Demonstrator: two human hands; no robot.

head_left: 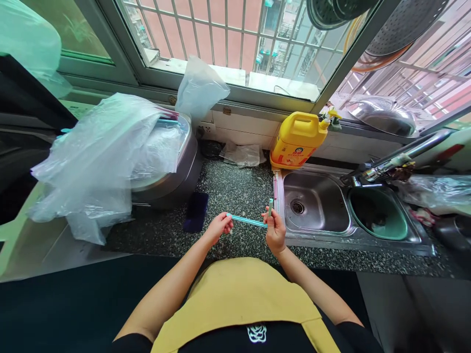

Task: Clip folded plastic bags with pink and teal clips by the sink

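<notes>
A thin light-blue strip (248, 221) stretches nearly level between both hands, above the speckled counter. My left hand (220, 228) pinches its left end between thumb and fingers. Its right end runs into my right hand (275, 232), whose fingers are closed around it. A short pale-green stick (271, 207) also stands up out of my right hand, held against the thumb. Whether the strip and the stick are joined is hidden by the fingers. Beyond the left hand, a dark flat rectangular object (196, 212) lies on the counter.
Clear plastic bags (99, 147) drape over a dark grey appliance (169, 184) at left. A yellow jug (299, 139) stands behind the steel sink (316, 208), with a green basin (379, 213) in its right bowl. Folded plastic (243, 154) lies by the wall, below the barred window.
</notes>
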